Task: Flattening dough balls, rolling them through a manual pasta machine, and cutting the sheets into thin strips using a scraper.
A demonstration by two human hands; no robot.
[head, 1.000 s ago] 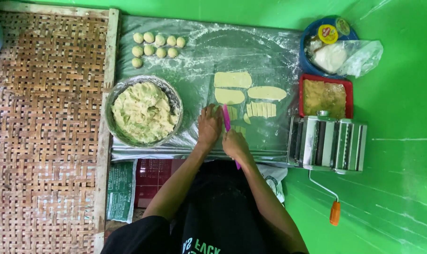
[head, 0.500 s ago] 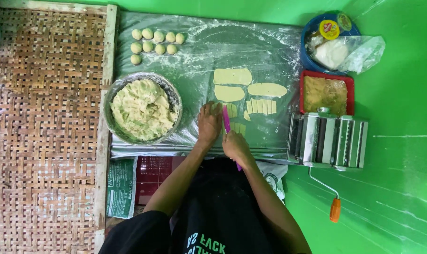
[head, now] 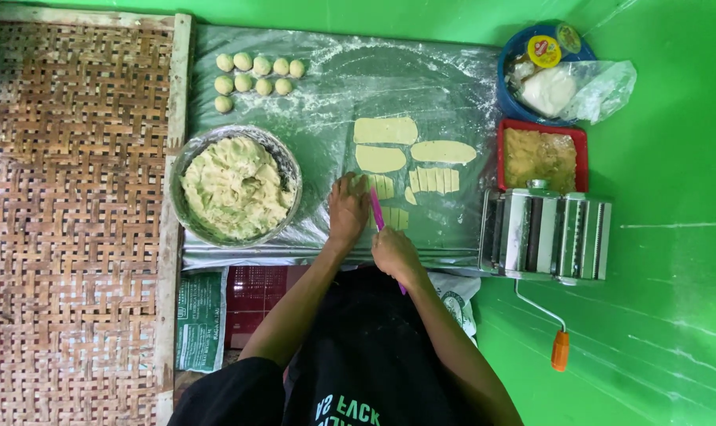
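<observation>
Dough strip: the pale dough strip you are working on lies flat on the plastic sheet, near its 6 o'clock edge, between your two hands.
Knife: the pink knife lies across that strip, its tip pointing to 12 o'clock.
Right hand: your right hand is closed around the knife's handle, at 6 o'clock of the strip.
Left hand: your left hand lies flat with its fingers pressed on the dough, at 9 o'clock of the blade, gripping nothing.
Cut pieces: a row of cut strips lies at 1 o'clock of the knife, with three uncut flat sheets of dough beyond it toward 12 o'clock.
Bowl: a metal bowl full of pale dough stands at 9 o'clock of your left hand, near it but apart.
Dough balls: small dough balls sit in rows at 11 o'clock, well apart.
Pasta roller: a metal pasta roller with an orange-tipped crank stands at 3 o'clock on the green table.
Red tray: a red tray of crumbly filling is just beyond the roller, toward 12 o'clock.
Blue bowl: a blue bowl with a clear bag sits at 1 o'clock.
Mat: a woven mat covers the far 9 o'clock side.
</observation>
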